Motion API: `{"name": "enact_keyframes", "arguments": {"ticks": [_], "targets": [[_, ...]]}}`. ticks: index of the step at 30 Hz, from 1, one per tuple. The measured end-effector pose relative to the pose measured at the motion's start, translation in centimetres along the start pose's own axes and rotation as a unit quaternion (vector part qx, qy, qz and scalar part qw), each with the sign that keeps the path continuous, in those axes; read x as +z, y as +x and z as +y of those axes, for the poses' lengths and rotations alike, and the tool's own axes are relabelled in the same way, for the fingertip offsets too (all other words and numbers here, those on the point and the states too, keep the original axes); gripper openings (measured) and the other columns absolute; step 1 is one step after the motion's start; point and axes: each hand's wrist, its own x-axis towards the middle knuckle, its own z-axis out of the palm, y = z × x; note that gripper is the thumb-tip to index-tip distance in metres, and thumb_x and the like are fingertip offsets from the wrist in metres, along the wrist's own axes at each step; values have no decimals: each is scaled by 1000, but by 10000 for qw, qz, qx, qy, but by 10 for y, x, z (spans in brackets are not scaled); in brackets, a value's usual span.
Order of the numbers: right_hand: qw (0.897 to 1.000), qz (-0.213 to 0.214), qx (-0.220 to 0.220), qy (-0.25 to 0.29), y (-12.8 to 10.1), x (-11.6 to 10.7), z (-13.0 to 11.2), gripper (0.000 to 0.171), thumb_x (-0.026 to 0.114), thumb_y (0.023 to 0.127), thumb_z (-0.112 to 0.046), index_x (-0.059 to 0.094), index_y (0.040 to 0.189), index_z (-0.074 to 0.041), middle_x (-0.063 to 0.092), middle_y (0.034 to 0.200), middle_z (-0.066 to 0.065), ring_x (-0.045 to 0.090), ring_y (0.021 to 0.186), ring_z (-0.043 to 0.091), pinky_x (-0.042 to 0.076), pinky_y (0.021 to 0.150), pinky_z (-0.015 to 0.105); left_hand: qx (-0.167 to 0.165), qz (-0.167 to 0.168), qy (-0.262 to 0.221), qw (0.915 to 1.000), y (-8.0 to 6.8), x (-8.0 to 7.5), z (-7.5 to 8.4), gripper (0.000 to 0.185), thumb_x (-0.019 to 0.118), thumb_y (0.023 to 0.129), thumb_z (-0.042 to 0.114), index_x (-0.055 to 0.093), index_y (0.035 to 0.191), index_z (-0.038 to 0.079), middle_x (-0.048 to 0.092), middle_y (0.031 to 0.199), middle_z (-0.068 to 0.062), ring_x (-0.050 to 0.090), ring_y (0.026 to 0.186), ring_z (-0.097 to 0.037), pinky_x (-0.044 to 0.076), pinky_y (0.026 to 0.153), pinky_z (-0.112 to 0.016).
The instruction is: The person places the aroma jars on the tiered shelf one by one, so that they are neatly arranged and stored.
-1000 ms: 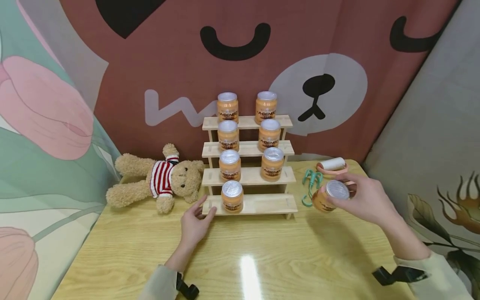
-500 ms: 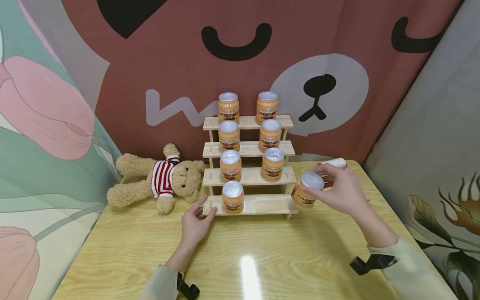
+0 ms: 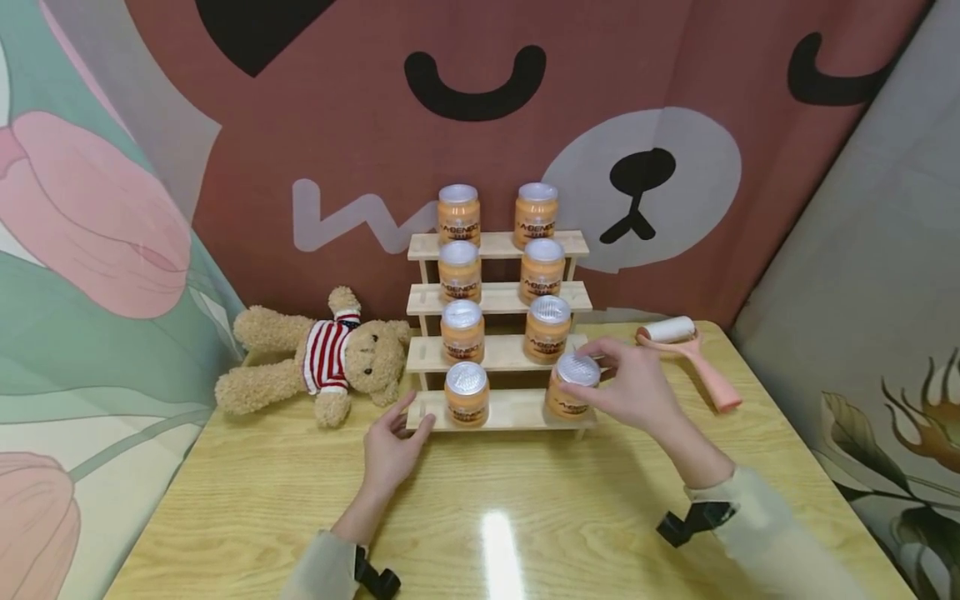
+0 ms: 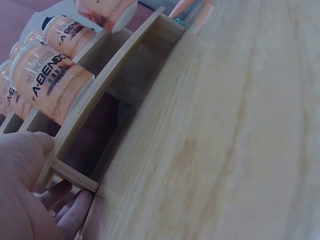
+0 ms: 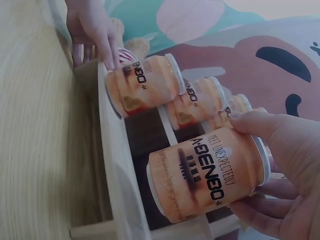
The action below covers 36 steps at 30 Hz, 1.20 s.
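Note:
A stepped wooden stand (image 3: 517,408) bears several orange cans with silver lids. My left hand (image 3: 390,446) grips the left end of its lowest step; in the left wrist view the thumb lies on top and the fingers sit around the end support. With thumb and fingers my right hand (image 3: 633,387) holds an orange can (image 5: 210,175) over the right end of that step. Whether the can's base touches the board, I cannot tell. A matching can (image 3: 467,396) stands on the same step's left part, and the three higher steps carry two cans each.
A teddy bear (image 3: 326,354) in a striped shirt lies left of the stand. On the right, a pink-handled lint roller (image 3: 701,367) lies on the wooden table (image 3: 450,517). A curtain with a printed bear face (image 3: 375,150) hangs behind.
My right hand has carried the can leftward, from beside the stand to over the lowest step's right end. The lint roller has come back into sight; the green item is hidden. My left hand stays put.

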Motion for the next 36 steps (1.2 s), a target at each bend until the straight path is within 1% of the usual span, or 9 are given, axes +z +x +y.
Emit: {"name": "enact_keyframes", "arguments": {"ticks": [1,3,7,9,16,23,27,30,36], "targets": [[10000,-3,2,-21,0,3,0,45,100,74,-36,77,107,-14,81,98,4,78,81,19,60,65,26,-4,-3,-9,10000,0,0,0,56,85,93,19,67,145,8,65,148,-20,75,114,-35,67,87,-35],[10000,-21,-6,-21,1,7,0,45,99,74,-36,78,107,-14,81,98,4,79,81,19,61,66,28,-27,-13,-7,10000,0,1,1,56,85,93,19,67,145,9,65,148,-19,76,114,-34,67,86,-31],[10000,-76,-20,-37,3,15,-1,46,99,74,-38,78,108,-15,81,98,4,80,81,18,65,69,35,-57,-18,34,10000,0,1,1,55,85,94,19,67,145,10,64,149,-18,76,112,-32,65,83,-22],[10000,-83,-10,-12,3,17,-2,47,100,74,-38,78,108,-14,81,98,4,80,81,19,66,70,38,-53,-22,35,10000,0,2,0,55,85,94,19,67,145,10,64,150,-17,76,111,-32,64,83,-21],[10000,-47,-48,-54,4,26,0,46,100,73,-37,79,105,-11,82,96,6,80,80,21,67,70,38,-40,1,-10,10000,-1,2,-2,55,85,93,20,67,144,10,65,149,-19,76,111,-33,66,85,-28],[9994,81,-48,-323,3,31,3,48,99,72,-42,79,103,-11,82,94,9,80,80,23,64,69,39,-30,-17,-26,10000,-2,3,-2,56,86,93,20,67,144,10,64,149,-19,76,112,-33,65,84,-25],[9993,167,-24,-333,3,34,4,49,99,73,-42,80,104,-10,82,97,11,80,80,24,64,70,39,-14,-12,-14,10000,-2,4,-1,55,86,93,19,67,144,9,64,149,-19,76,111,-33,66,85,-29],[9994,243,-95,-245,3,35,4,49,99,73,-41,80,106,-9,82,100,12,80,80,24,65,70,40,9,9,-3,10000,-1,5,0,55,85,93,19,67,144,9,64,149,-19,76,112,-34,67,87,-33],[9994,267,-194,53,1,38,4,48,99,74,-36,79,108,-8,78,105,12,79,80,24,68,68,37,7,-26,12,10000,-1,2,0,56,85,94,19,66,145,9,64,150,-19,75,115,-34,67,89,-36]]}}
